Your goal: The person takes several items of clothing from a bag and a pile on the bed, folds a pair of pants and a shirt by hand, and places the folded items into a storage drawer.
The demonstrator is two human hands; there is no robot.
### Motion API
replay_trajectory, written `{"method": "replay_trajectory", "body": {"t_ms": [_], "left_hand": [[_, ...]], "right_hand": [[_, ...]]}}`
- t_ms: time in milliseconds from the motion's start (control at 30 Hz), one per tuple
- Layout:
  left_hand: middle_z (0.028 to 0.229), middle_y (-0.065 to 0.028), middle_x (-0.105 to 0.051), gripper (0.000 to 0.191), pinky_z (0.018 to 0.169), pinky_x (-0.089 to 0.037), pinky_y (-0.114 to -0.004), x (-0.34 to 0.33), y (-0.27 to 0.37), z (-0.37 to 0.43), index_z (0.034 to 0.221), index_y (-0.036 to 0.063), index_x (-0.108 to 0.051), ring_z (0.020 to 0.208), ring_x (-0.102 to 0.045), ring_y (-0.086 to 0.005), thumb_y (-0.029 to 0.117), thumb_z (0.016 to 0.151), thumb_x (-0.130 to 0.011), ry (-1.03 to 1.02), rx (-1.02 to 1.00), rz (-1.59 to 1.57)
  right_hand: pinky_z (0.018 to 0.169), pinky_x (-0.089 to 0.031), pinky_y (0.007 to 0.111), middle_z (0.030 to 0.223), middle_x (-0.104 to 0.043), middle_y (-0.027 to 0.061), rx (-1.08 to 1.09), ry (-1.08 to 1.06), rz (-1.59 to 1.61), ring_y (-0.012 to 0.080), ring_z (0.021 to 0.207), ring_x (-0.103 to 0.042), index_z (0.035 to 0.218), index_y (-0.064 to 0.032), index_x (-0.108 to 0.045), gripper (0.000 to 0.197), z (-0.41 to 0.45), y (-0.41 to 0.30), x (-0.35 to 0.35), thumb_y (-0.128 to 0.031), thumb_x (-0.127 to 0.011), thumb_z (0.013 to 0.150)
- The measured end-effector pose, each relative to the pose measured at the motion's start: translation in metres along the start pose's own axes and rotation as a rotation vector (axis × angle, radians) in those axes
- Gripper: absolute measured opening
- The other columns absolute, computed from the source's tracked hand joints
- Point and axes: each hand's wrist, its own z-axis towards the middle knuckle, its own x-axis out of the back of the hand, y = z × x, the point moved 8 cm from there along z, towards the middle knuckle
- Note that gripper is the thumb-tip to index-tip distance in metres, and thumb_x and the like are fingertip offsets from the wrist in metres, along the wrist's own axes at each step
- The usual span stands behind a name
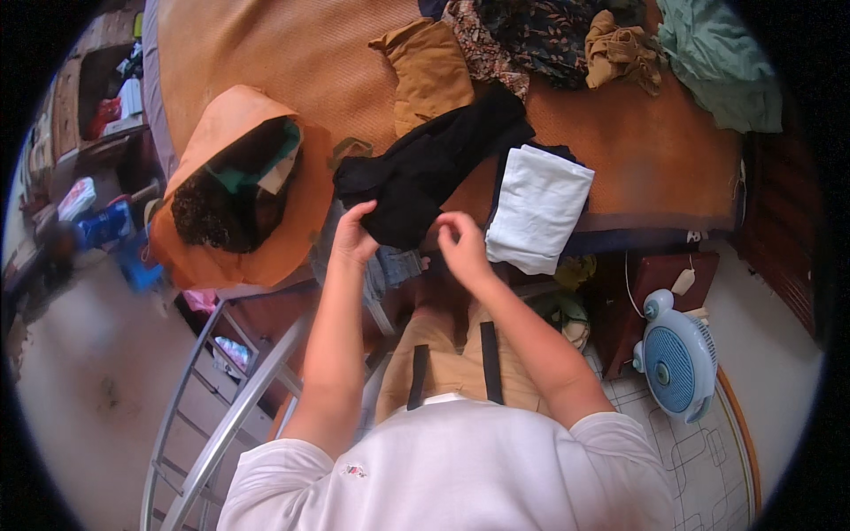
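Observation:
A black garment [431, 159] lies bunched lengthwise across the near edge of a bed covered with an orange woven mat [631, 146]. My left hand [357, 232] holds its near left part, the thumb on top and the fingers partly hidden under the cloth. My right hand [461, 245] is at the garment's near right corner, fingers curled; whether they pinch the cloth is unclear. A folded white cloth garment [541, 206] rests on dark folded cloth just to the right. Beyond the black garment lies a folded mustard-brown garment [431, 73].
An open orange bag [232, 119] with dark and green cloth inside stands at left. Floral clothes [538, 40], a crumpled tan garment [621, 53] and a pale green cloth [724, 66] lie at the back. Below are a metal ladder [226, 425] and a blue fan [677, 362].

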Motion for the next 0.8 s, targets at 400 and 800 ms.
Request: {"method": "replay_trajectory", "body": {"t_ms": [400, 800], "left_hand": [[0.114, -0.0175, -0.047, 0.049, 0.091, -0.035, -0.042, -0.014, -0.005, -0.037, 0.113, -0.0044, -0.043, 0.106, -0.045, -0.0311, -0.009, 0.064, -0.048, -0.299, -0.001, 0.050], [0.114, -0.0157, -0.048, 0.053, 0.090, -0.036, -0.039, 0.002, -0.001, -0.043, 0.112, -0.0046, -0.043, 0.104, -0.047, -0.0299, -0.009, 0.060, -0.044, -0.262, 0.103, -0.009]], "right_hand": [[0.078, -0.040, 0.025, 0.095, -0.053, 0.0064, -0.625, 0.040, 0.949, 0.0144, 0.086, -0.051, 0.100, -0.0010, -0.047, 0.032, 0.025, 0.036, -0.017, -0.018, -0.060, 0.077], [0.073, -0.041, 0.025, 0.089, -0.055, 0.0065, -0.419, 0.163, 0.779, 0.0121, 0.078, -0.053, 0.095, 0.0009, -0.047, 0.018, 0.021, 0.039, -0.012, -0.007, -0.053, 0.080]]}}
